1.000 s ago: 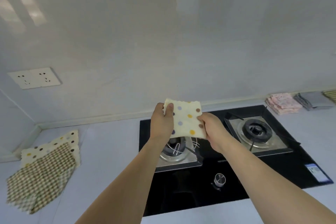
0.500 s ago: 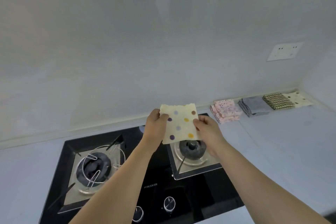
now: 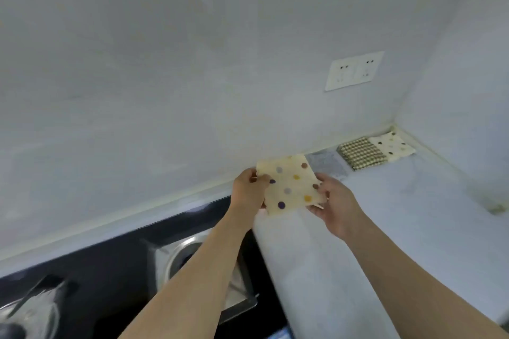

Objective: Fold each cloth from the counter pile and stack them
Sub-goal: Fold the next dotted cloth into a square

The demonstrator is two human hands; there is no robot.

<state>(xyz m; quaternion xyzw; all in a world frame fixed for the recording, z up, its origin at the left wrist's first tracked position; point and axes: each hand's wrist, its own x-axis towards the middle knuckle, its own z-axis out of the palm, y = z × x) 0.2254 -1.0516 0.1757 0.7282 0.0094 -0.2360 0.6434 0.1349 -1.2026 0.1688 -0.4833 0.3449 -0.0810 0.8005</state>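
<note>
Tilting right, folded dotted cloth point(image 3: 289, 186)

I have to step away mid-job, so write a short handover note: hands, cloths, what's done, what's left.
Left hand and right hand each pinch a side of the folded polka-dot cloth, held above the counter beside the stove.
Folded already, along the wall: grey cloth, checked cloth, dotted cloth.
Left: set this cloth down with the folded ones. The unfolded pile is out of view, so check what remains.
</note>
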